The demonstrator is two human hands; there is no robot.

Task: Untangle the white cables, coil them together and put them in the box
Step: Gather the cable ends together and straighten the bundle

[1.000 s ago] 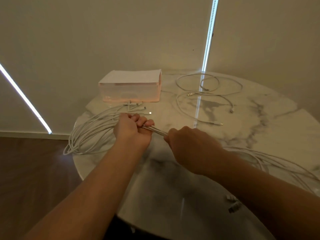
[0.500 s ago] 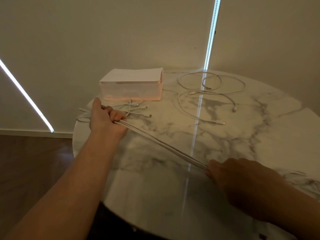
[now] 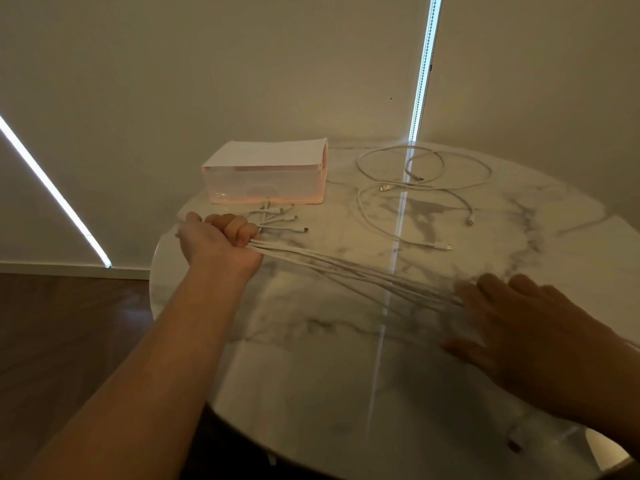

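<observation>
Left hand [image 3: 221,244] fisted on the white cable bundle [image 3: 346,268] at 10 o'clock, plugs fanned toward the box [image 3: 266,181] at 12. Right hand [image 3: 530,330] has slid out to 4 o'clock, fingers now spread, blurred, over the strands. Bundle combed straight; I judge coiling comes next.

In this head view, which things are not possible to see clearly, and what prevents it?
Head view only.
The right hand: motion blur hides whether it pinches the cable bundle.
The box contents: a white sheet covers the top.
The bundle's far end: hidden under the right hand and arm.
The connector plugs: too small to tell the type.
</observation>
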